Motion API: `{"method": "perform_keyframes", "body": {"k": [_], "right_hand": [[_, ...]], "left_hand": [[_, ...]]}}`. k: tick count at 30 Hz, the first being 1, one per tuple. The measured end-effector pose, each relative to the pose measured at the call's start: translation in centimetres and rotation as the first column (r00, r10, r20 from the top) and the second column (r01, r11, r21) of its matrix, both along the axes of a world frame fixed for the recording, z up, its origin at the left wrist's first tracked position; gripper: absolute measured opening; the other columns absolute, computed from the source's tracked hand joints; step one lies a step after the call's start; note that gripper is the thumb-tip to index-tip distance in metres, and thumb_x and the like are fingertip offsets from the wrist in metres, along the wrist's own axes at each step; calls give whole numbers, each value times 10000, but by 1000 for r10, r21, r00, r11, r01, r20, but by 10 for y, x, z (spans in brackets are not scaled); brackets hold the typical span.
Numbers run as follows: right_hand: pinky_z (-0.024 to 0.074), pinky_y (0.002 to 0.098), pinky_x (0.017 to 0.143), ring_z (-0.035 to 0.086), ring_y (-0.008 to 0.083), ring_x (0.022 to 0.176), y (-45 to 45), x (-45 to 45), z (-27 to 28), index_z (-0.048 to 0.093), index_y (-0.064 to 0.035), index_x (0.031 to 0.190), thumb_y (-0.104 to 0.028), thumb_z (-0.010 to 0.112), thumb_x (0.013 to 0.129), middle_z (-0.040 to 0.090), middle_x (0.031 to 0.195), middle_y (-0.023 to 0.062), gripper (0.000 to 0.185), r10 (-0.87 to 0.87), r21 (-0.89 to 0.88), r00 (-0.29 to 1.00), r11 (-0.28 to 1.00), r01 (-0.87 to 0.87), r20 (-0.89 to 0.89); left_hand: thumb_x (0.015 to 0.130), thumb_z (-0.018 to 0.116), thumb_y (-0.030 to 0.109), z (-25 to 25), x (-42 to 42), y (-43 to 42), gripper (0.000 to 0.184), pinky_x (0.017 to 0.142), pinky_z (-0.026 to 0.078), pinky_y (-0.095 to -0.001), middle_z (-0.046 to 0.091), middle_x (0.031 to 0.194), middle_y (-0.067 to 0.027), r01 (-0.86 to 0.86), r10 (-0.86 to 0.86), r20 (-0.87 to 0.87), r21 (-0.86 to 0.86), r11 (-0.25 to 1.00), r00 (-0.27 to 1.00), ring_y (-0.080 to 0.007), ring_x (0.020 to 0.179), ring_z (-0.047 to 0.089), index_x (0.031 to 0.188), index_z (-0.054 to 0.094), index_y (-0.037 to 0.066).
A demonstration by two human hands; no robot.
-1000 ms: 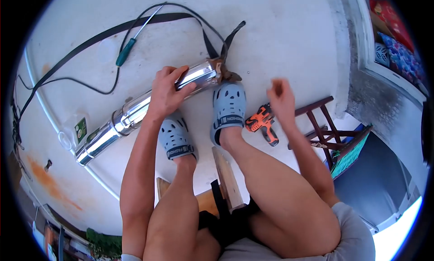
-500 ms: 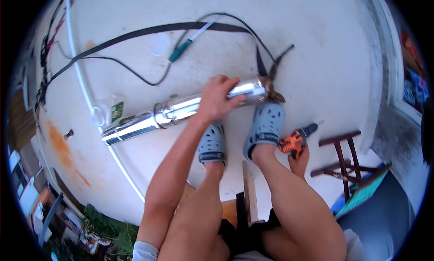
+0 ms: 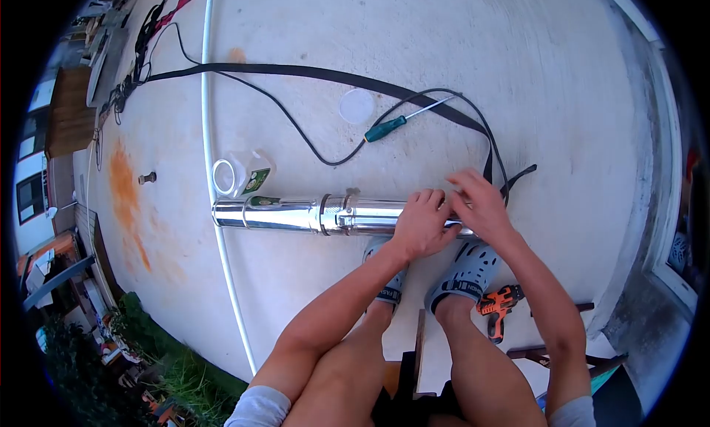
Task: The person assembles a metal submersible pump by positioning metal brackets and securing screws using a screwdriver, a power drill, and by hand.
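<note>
A long shiny steel cylinder, which looks like a submersible pump (image 3: 288, 214), lies across the floor in front of my feet. My left hand (image 3: 425, 223) is wrapped over it near its right end. Beside it, my right hand (image 3: 482, 206) is over that same end, fingers bent and tips close to my left fingers; what they pinch is hidden. A flat black cable (image 3: 318, 72) and a thin black cord (image 3: 277, 105) run from the pump's right end. An orange and black cordless drill (image 3: 499, 307) rests on the floor beside my right shoe.
A green-handled screwdriver (image 3: 386, 129) touches the cord beside a round translucent lid (image 3: 356, 106). Behind the pump's left end lies a clear plastic jar (image 3: 248, 174). A white pipe (image 3: 208, 116) crosses the floor. Grey clogs (image 3: 467, 268) are on my feet; a dark wooden stool (image 3: 534, 355) is at right.
My right hand has let go of the drill, now on the floor, and come up to the pump's right end. The left hand stays on the pump. The camera view has shifted.
</note>
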State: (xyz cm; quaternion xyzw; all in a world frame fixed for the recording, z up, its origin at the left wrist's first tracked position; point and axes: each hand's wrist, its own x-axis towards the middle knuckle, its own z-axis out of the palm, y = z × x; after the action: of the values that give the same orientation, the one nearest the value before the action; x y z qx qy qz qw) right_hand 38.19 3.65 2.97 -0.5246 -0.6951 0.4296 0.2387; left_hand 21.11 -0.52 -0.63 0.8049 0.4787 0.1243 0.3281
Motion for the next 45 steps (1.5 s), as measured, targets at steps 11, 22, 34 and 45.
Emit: {"method": "perform_keyframes", "body": {"k": [11, 22, 34, 45], "right_hand": [[575, 375, 699, 682, 254, 902, 111, -144, -86, 614, -95, 1075, -39, 669, 781, 584, 1045, 63, 304, 162, 238, 755, 889, -391, 635], [593, 312, 787, 712, 245, 891, 36, 28, 114, 610, -30, 1166, 22, 706, 849, 646, 1103, 130, 336, -565, -42, 799, 821, 570, -207], [622, 279, 608, 720, 234, 839, -168, 59, 201, 564, 17, 992, 73, 545, 823, 587, 1189, 174, 179, -784, -250, 616, 583, 773, 80], [580, 274, 636, 699, 185, 775, -167, 46, 165, 587, 44, 956, 112, 571, 809, 602, 1109, 169, 162, -538, -156, 825, 812, 563, 176]], "left_hand": [[858, 656, 373, -8, -8, -1, 527, 1011, 384, -489, 564, 1292, -174, 45, -47, 49, 44, 998, 998, -353, 1191, 500, 1293, 622, 77], [827, 708, 345, -7, -5, 3, 501, 936, 434, -464, 570, 1114, -158, -27, 36, 117, -78, 997, 992, -352, 1099, 534, 1241, 623, 76], [778, 770, 379, 6, 32, -9, 701, 1096, 397, -431, 544, 1407, -208, 96, -93, 88, -25, 995, 992, -355, 1334, 494, 1345, 577, 13], [715, 791, 556, -7, 39, -7, 824, 1049, 435, -401, 632, 1308, -181, 2, -5, 68, 48, 999, 998, -312, 1239, 590, 1295, 605, 1]]}}
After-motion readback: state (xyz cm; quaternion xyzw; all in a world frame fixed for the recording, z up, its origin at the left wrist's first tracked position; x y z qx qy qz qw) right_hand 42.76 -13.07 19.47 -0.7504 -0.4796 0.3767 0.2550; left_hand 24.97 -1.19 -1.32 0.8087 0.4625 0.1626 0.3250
